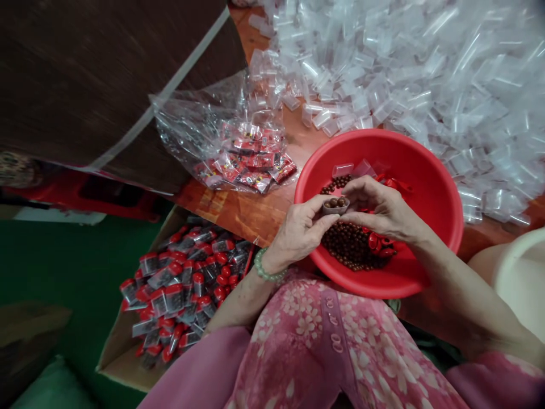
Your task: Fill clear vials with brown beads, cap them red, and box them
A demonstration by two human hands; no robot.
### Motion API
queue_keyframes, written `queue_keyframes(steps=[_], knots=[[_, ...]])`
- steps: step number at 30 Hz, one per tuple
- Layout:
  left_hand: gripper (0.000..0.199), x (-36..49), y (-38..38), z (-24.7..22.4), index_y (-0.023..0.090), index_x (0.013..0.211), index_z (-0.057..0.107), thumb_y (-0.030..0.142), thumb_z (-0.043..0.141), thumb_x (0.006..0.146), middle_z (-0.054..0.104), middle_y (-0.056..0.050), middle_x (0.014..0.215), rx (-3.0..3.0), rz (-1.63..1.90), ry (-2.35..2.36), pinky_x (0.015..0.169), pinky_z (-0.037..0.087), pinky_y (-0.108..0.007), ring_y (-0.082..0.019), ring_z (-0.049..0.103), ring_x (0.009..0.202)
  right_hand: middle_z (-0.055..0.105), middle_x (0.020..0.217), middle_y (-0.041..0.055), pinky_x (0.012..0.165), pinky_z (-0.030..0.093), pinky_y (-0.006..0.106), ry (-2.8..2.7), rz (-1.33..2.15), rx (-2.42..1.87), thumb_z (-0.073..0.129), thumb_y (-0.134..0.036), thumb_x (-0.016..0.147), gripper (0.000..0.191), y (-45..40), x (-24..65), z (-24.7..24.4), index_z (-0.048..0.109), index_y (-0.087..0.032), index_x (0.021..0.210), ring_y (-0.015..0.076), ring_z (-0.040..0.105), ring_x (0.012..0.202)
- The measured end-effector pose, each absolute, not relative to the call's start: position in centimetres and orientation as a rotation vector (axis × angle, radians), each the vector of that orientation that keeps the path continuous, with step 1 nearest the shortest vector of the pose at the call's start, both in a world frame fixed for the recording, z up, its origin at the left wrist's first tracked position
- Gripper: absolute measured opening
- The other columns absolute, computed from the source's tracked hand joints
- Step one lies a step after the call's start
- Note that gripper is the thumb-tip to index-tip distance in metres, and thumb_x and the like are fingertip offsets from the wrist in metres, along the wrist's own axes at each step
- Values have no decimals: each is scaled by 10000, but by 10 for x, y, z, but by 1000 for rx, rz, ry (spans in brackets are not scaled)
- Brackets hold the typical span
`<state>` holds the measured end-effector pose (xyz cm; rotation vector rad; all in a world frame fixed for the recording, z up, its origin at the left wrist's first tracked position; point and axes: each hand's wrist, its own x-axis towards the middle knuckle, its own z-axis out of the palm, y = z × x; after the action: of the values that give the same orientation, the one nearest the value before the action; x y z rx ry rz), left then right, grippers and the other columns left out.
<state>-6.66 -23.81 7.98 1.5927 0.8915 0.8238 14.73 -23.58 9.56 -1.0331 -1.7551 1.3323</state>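
Over a red basin (378, 142), my left hand (303, 226) and my right hand (381, 210) meet at a small clear plastic container (336, 208). Several round brown balls show at its open top. My left fingers and thumb pinch its left side. On the other side, my right thumb and fingertips touch the container's edge, with the fingers curved around it. Below the hands lies a heap of brown balls (351, 250) in the basin, beside red plastic caps (378, 243). A loose clear container (343, 170) rests near the basin's far side.
Clear plastic containers (409, 74) are piled across the table's far right. A clear bag with red printed sachets (255, 156) lies left of the basin. A cardboard box (123, 346) of filled, red-capped containers stands at lower left. A whitish tub (522, 272) is at right.
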Motion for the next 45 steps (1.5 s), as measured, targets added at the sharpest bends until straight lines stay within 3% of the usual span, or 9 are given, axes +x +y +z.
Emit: queue_keyframes(steps=[6, 12, 17, 23, 28, 31, 35, 39, 45], knots=[[212, -70, -232, 87, 159, 1055, 685, 322, 596, 953, 716, -30, 858, 1498, 697, 797, 692, 558, -270, -149, 648, 717, 758, 1226, 70, 927, 574, 271, -2132, 921, -896, 658, -229, 974, 377, -238, 149, 102, 634, -248, 1350, 178, 744, 1046], [160, -71, -225, 91, 162, 926, 685, 301, 606, 937, 691, -16, 827, 1704, 604, 785, 731, 523, -275, -165, 626, 767, 712, 903, 22, 699, 507, 211, -2178, 879, -915, 707, -271, 946, 137, -236, 152, 107, 632, -194, 1032, 121, 655, 759], [140, -70, -221, 92, 166, 908, 666, 261, 568, 939, 650, 0, 781, 1808, 553, 761, 676, 461, -268, -141, 566, 705, 487, 701, -70, 570, 375, 188, -2156, 1080, -940, 692, -257, 948, 216, -234, 151, 110, 518, -202, 832, 65, 433, 599], [160, -70, -218, 87, 160, 995, 664, 282, 575, 941, 717, -37, 930, 1686, 650, 771, 788, 511, -286, -164, 644, 853, 497, 707, -68, 558, 394, 223, -1957, 1172, -1132, 685, -371, 960, 241, -246, 148, 115, 500, -218, 937, 89, 440, 587], [234, -66, -221, 75, 179, 1156, 617, 319, 580, 972, 742, -66, 1080, 1409, 909, 840, 910, 560, -304, -167, 706, 963, 693, 1052, 75, 804, 531, 323, -2273, 1058, -1299, 674, -291, 961, 364, -270, 138, 126, 511, -192, 1272, 202, 676, 902], [245, -65, -225, 71, 186, 1186, 601, 339, 579, 996, 754, -83, 1113, 1457, 958, 877, 953, 563, -330, -181, 724, 1009, 697, 1194, 132, 943, 525, 383, -2614, 1116, -1243, 669, -283, 963, 251, -274, 137, 127, 609, -179, 1184, 259, 669, 1079], [214, -66, -230, 77, 181, 1153, 633, 310, 613, 983, 769, -89, 1102, 1547, 934, 851, 958, 574, -338, -195, 741, 1025, 728, 1083, 130, 864, 505, 349, -2702, 999, -1585, 556, -270, 1024, 175, -254, 155, 122, 663, -150, 1091, 244, 681, 976], [221, -66, -229, 88, 172, 1150, 647, 316, 623, 984, 786, -86, 1092, 1420, 925, 736, 913, 597, -303, -185, 759, 1017, 730, 1064, 169, 810, 453, 349, -2620, 459, -2070, 484, -226, 1030, 242, -222, 181, 111, 679, -108, 1111, 273, 665, 962], [222, -61, -225, 84, 161, 1151, 706, 227, 633, 953, 799, -69, 1077, 1623, 939, 752, 858, 586, -265, -150, 747, 934, 704, 1075, 218, 773, 413, 375, -2695, 205, -2167, 513, -239, 987, 294, -192, 196, 82, 696, -78, 1151, 313, 629, 960]])
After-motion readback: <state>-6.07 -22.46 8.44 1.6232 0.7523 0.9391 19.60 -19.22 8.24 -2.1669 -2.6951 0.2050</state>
